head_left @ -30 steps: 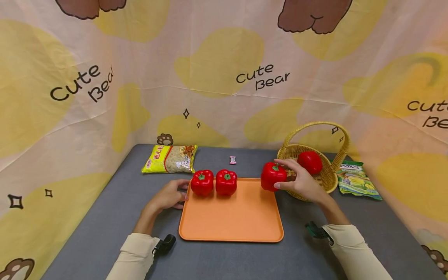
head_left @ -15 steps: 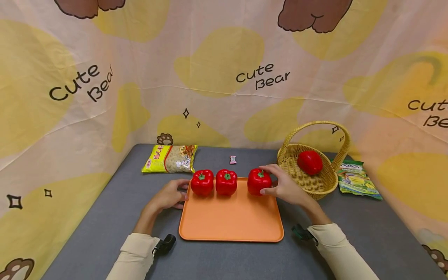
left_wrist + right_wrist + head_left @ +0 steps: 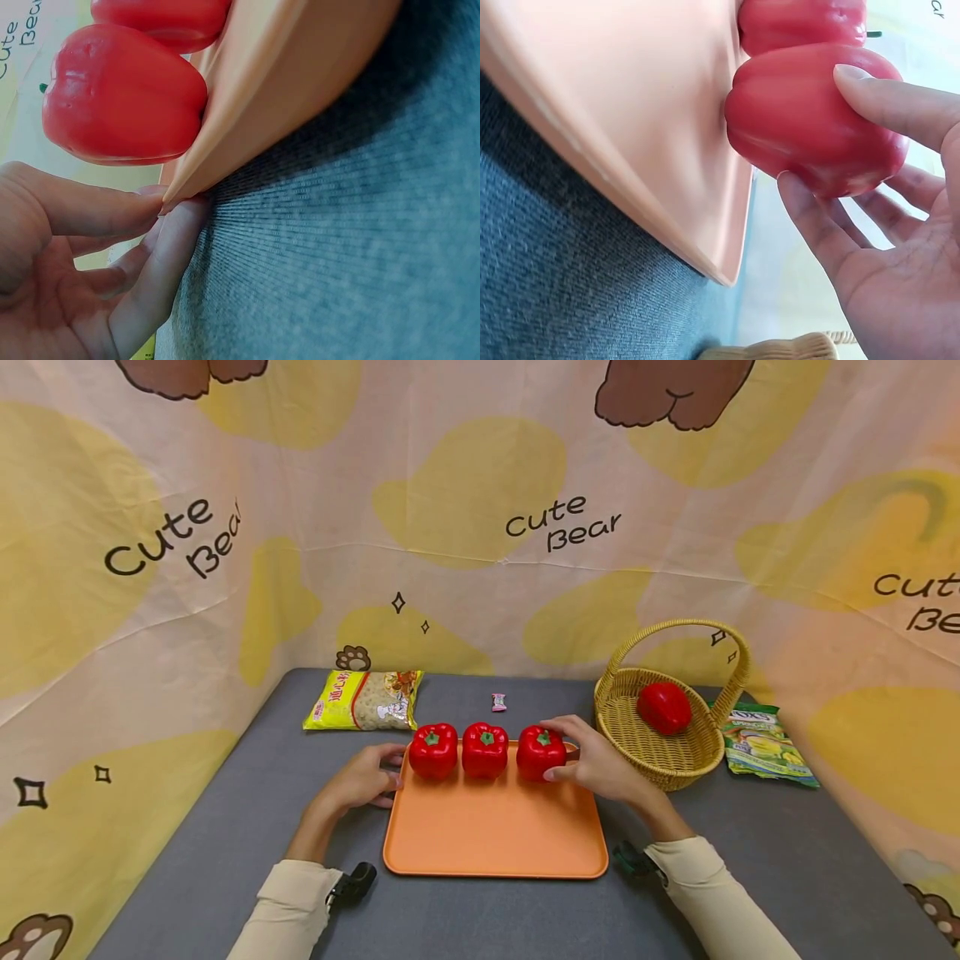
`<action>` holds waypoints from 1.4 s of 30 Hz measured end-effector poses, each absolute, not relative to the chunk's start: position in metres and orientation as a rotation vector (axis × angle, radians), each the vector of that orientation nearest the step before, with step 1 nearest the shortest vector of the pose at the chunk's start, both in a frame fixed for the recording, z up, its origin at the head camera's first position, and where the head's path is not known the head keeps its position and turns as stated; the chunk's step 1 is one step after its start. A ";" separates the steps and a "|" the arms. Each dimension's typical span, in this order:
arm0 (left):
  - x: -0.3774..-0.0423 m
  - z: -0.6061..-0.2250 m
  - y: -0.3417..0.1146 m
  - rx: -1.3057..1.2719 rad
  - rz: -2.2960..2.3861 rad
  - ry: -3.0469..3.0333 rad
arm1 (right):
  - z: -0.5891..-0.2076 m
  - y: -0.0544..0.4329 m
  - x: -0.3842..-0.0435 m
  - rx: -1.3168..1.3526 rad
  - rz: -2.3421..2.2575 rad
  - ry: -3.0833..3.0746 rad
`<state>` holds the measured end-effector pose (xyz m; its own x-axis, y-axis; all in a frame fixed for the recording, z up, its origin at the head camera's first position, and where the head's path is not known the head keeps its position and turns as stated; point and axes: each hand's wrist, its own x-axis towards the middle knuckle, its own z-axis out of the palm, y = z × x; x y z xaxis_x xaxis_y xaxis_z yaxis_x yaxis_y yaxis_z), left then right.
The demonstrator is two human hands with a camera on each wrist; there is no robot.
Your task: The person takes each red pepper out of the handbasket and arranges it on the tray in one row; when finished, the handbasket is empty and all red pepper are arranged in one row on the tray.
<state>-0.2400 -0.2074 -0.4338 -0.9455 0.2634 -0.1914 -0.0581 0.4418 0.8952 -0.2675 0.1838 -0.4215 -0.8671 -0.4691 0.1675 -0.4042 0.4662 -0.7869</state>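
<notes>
Along the back of an orange tray [image 3: 495,835] stand three red bell peppers in a row. My right hand [image 3: 596,762] grips the rightmost bell pepper [image 3: 539,755], thumb on one side and fingers on the other; in the right wrist view this pepper [image 3: 802,120] is at the tray's surface, whether touching I cannot tell. The middle bell pepper [image 3: 484,752] and the left bell pepper [image 3: 432,753] stand upright, stems up. At the tray's left edge, my left hand [image 3: 365,777] pinches the rim between thumb and fingers, plainly seen in the left wrist view [image 3: 97,262].
To the right is a wicker basket [image 3: 618,727] with a tall handle, holding another red pepper [image 3: 664,708]. A green packet [image 3: 765,743] lies beyond it. A yellow food bag [image 3: 365,700] lies back left, and a small pink wrapped candy [image 3: 498,702] behind the tray.
My right hand has carried the bell pepper left from beside the basket to the tray's back edge, close to the middle pepper. My left hand has stayed on the rim.
</notes>
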 end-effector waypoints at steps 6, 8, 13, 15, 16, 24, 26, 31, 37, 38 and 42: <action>-0.240 -0.434 -0.207 0.170 1.496 2.398 | -0.424 0.182 -0.269 -0.781 -1.374 2.613; -0.240 -0.434 -0.207 0.168 1.493 2.399 | -0.424 0.182 -0.269 -0.782 -1.371 2.614; -0.241 -0.434 -0.207 0.155 1.489 2.399 | -0.422 0.180 -0.267 -0.783 -1.371 2.606; -0.241 -0.434 -0.207 0.148 1.486 2.399 | -0.422 0.180 -0.266 -0.775 -1.363 2.609; -0.241 -0.435 -0.207 0.141 1.484 2.400 | -0.422 0.179 -0.266 -0.770 -1.358 2.613; -0.243 -0.437 -0.207 0.119 1.479 2.404 | -0.422 0.180 -0.265 -0.748 -1.308 2.645; -0.243 -0.437 -0.207 0.119 1.479 2.407 | -0.423 0.180 -0.266 -0.740 -1.294 2.661; -0.242 -0.437 -0.207 0.126 1.470 2.418 | -0.424 0.180 -0.267 -0.736 -1.293 2.671; -0.242 -0.436 -0.206 0.129 1.473 2.411 | -0.423 0.178 -0.267 -0.753 -1.290 2.671; -0.242 -0.436 -0.206 0.131 1.474 2.411 | -0.423 0.178 -0.267 -0.754 -1.285 2.673; -0.241 -0.436 -0.206 0.134 1.469 2.416 | -0.423 0.177 -0.267 -0.743 -1.270 2.680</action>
